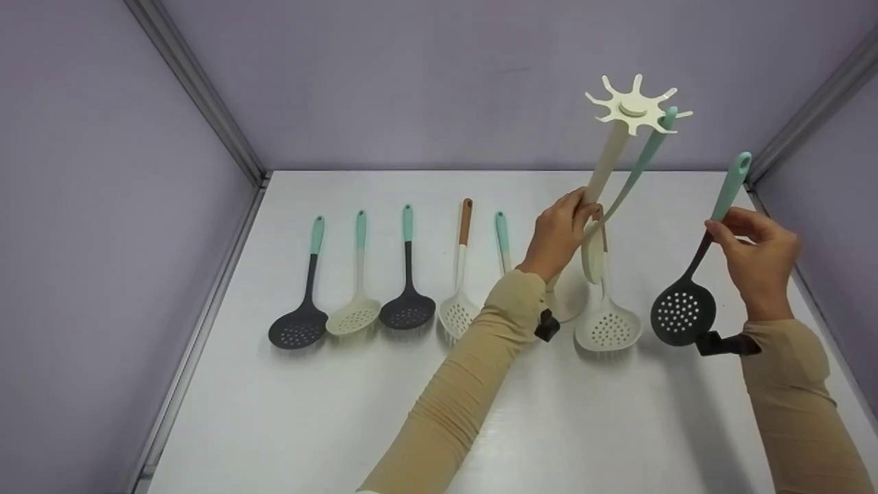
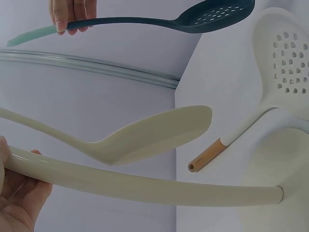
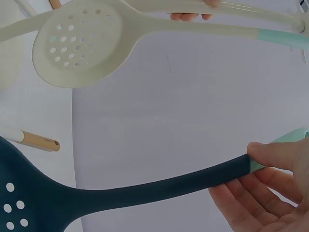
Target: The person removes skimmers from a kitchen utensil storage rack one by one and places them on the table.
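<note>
My left hand (image 1: 557,237) grips the cream pole (image 1: 607,161) of a utensil stand with a spoked top (image 1: 632,108) and a round base (image 1: 573,295). From a spoke hangs a cream skimmer (image 3: 123,34) with a mint handle (image 1: 645,159); it hangs beside the pole. Further right, my right hand (image 1: 761,254) pinches a black skimmer (image 1: 684,285) between thumb and fingers where its mint handle meets the dark stem. That skimmer is held in the air, bowl down. A white skimmer (image 2: 244,126) with a wooden handle lies near the stand's base.
Left of the stand lie a black skimmer (image 1: 312,278), a cream one (image 1: 360,274), another black one (image 1: 409,267) and a white one (image 1: 461,267) with a wooden handle. My left arm partly covers another mint-handled utensil (image 1: 503,233). Purple-grey walls (image 1: 411,82) enclose the white table (image 1: 288,412).
</note>
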`<state>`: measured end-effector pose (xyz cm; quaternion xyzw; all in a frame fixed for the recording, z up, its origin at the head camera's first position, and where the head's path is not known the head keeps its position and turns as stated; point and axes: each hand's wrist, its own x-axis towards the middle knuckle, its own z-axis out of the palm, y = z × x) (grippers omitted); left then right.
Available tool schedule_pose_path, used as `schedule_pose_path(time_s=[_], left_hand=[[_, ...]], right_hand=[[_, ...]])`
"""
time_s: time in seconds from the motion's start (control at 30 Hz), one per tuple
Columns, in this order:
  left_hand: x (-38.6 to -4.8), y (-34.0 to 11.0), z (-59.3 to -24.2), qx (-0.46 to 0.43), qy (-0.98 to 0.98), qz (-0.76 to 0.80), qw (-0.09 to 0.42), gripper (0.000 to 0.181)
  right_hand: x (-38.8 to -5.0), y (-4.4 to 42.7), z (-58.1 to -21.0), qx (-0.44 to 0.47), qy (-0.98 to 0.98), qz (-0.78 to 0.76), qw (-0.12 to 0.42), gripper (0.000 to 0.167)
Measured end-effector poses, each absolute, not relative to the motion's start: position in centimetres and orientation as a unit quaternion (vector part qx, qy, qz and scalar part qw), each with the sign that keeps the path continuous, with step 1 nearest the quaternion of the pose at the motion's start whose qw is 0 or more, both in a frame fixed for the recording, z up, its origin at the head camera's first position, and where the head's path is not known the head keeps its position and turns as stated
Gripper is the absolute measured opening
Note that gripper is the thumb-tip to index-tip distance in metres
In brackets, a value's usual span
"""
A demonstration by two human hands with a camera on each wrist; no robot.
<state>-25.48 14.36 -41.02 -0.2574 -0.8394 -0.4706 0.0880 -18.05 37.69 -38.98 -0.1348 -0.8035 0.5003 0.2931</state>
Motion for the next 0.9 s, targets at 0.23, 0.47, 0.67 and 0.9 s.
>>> schedule_pose_path(time_s=[0.23,0.47,0.67,0.9], left_hand=[[-25.5,14.3,-41.2,-0.261,-0.839,-0.469,0.091,0.034],[-25.5,14.3,-41.2,-0.259,-0.84,-0.469,0.088,0.036],[-25.5,14.3,-41.2,-0.265,-0.839,-0.467,0.092,0.036],[-25.5,14.3,-41.2,-0.261,-0.837,-0.472,0.095,0.035]], right_hand=[[-18.2,38.4,-39.9,-0.134,-0.811,0.494,0.284,0.021],[-18.5,38.8,-40.8,-0.138,-0.835,0.465,0.259,0.031],[-18.7,39.2,-41.4,-0.16,-0.845,0.452,0.239,0.033],[-19.0,39.3,-42.0,-0.158,-0.843,0.459,0.231,0.033]])
